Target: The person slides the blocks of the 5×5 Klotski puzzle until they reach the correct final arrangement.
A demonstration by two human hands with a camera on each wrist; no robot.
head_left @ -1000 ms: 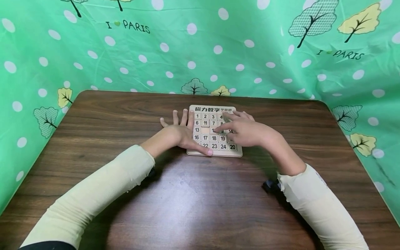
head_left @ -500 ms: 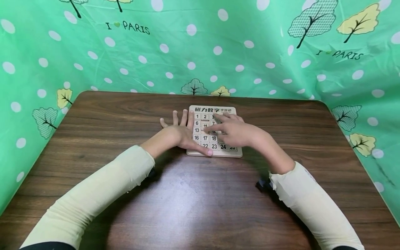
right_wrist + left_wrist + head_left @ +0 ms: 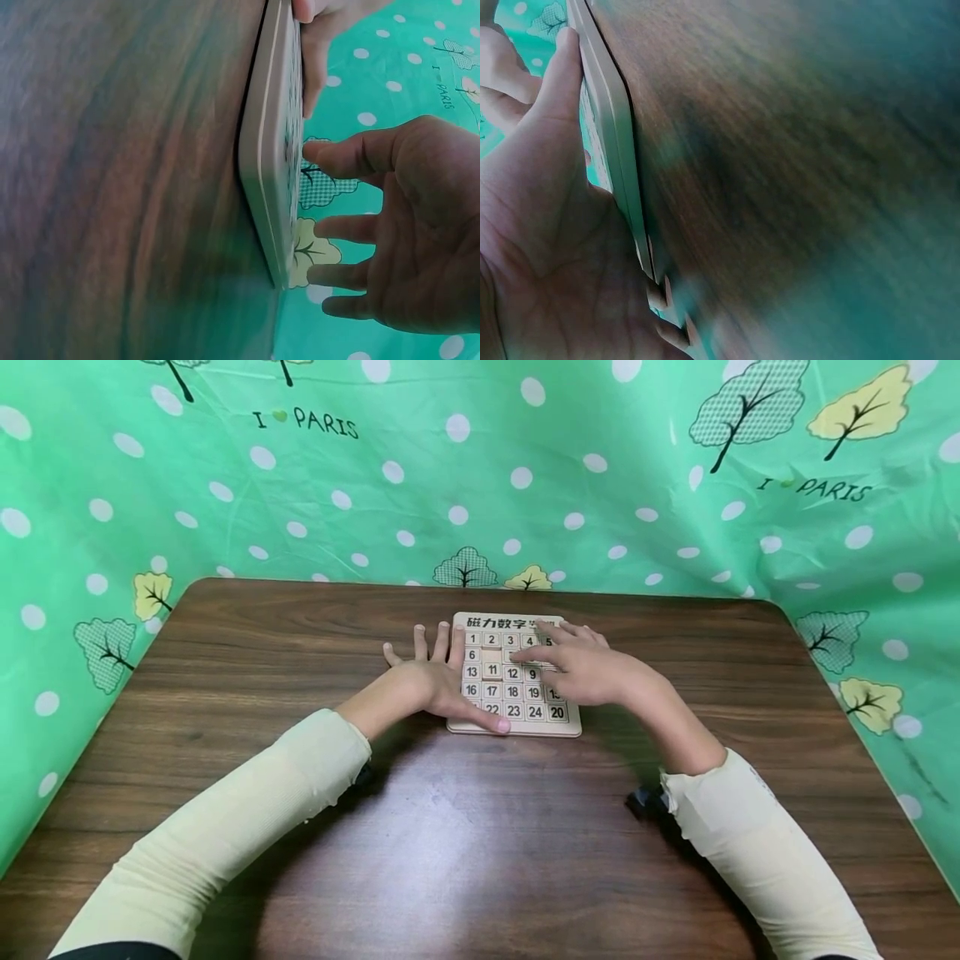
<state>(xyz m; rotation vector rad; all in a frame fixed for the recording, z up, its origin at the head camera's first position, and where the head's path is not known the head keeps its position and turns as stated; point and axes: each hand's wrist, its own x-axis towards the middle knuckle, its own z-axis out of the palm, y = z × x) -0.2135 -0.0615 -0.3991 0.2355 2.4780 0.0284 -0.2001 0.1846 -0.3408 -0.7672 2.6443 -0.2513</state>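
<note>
A wooden sliding number puzzle (image 3: 540,731) lies flat on the table, Chinese lettering along its top. My left hand (image 3: 433,683) spreads over its left side, thumb resting on the bottom edge and forefinger along the left border; the lower-left tile is covered. My right hand (image 3: 600,672) hovers over the right side, its index fingertip at a second-row tile just right of the vacant slot. Tile 11 (image 3: 492,671) sits directly below that slot, beside tile 12 (image 3: 512,673). Some right-hand tiles are hidden. In the right wrist view, the right hand's fingers (image 3: 345,229) are extended.
The dark wood-grain table (image 3: 450,843) extends around the puzzle. A green polka-dot cloth (image 3: 420,468) with printed trees hangs behind it and at both sides. A dark device (image 3: 643,803) is visible under the right wrist.
Tile 11 has slid down from the second row into the third-row slot, leaving the vacant slot above it. My right hand moved left over the tiles, then back right; my left hand stayed put.
</note>
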